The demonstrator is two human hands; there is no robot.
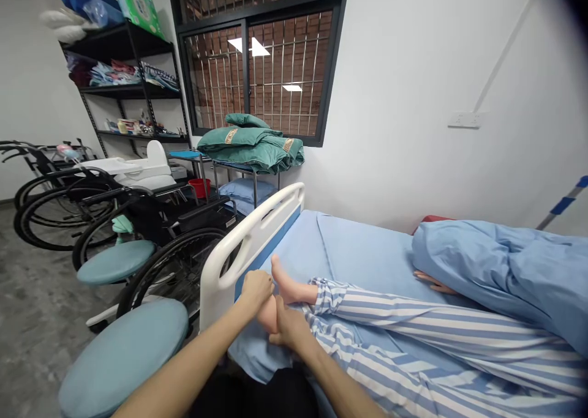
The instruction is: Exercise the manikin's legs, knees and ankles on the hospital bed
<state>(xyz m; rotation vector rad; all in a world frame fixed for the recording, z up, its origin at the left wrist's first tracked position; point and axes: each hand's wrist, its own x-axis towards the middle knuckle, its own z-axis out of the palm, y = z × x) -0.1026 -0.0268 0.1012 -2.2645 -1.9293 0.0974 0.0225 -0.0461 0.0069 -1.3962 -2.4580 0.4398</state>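
A person in blue-and-white striped trousers (390,308) lies on the bed, feet toward the footboard. My left hand (257,288) is closed around the front part of the near bare foot (267,315), over the toes. At the same foot's heel and ankle, my right hand (291,326) is wrapped, its thumb along the side. Its toes are hidden under my left hand. Just beyond, the far bare foot (285,283) points upward and rests on the light blue sheet (367,240), with neither hand clearly holding it.
A white footboard (257,216) rises left of my hands. Round teal stools (131,350) and wheelchairs (169,253) stand to the left. Green folded bedding (252,145) lies on a stand below the window. A blue quilt (500,265) covers the person's upper body, a hand (436,281) showing beneath.
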